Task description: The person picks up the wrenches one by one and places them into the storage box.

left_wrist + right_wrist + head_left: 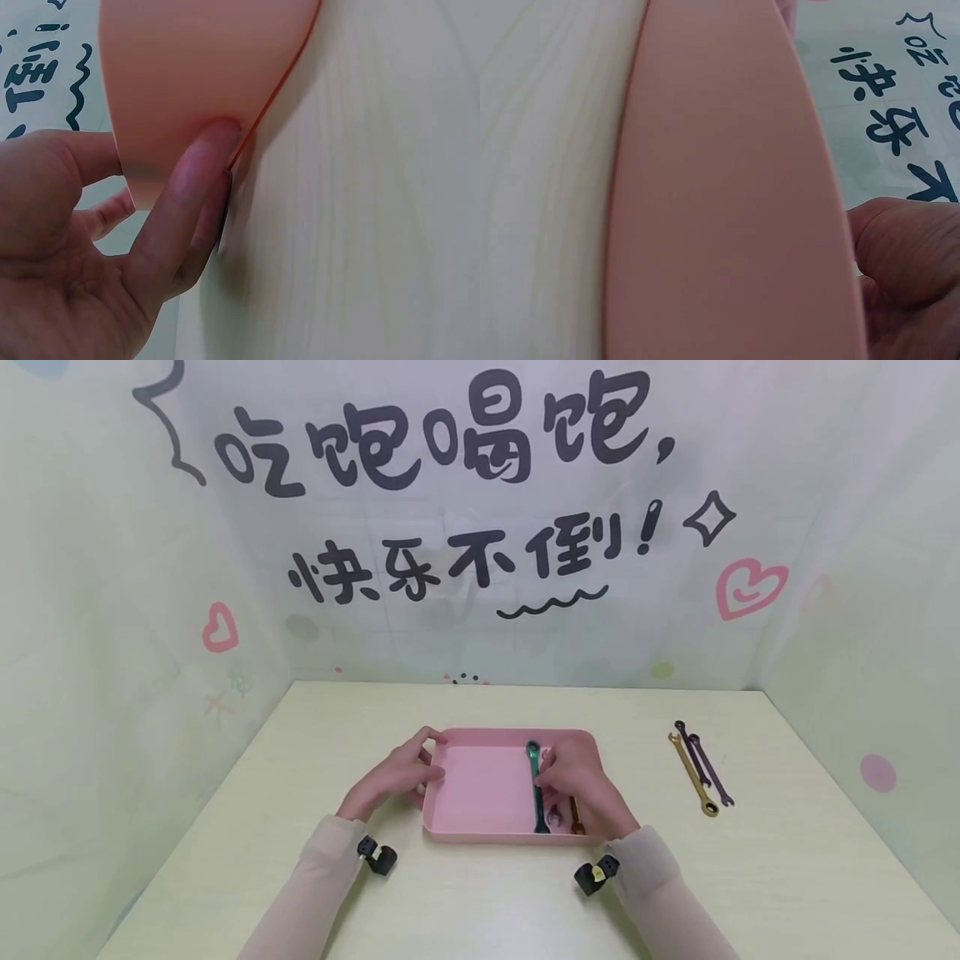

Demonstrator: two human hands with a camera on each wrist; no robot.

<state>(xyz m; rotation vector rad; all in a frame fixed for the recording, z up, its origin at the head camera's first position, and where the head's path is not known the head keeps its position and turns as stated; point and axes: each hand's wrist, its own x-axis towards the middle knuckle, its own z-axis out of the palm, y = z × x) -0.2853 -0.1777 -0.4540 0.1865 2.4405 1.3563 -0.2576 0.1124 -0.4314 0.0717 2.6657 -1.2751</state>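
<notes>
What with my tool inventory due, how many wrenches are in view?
6: green wrench, silver wrench, amber wrench in the tray; gold wrench, two purple wrenches on the table, right of it. The right hand may hide more.

Pale table (480,902), lettered white backdrop (405,647), pink hearts (750,588)

A pink rectangular tray (483,785) sits on the pale wooden surface (480,893), the left hand (397,772) at its left edge, the right hand (582,777) over its right side. In it, a green metal wrench (537,793) is just left of the right hand; a silver metal wrench (555,817) and a brown-gold metal wrench (577,818) are partly under that hand. Farther right are a gold metal wrench (692,770) and two purple metal wrenches (711,770).
</notes>
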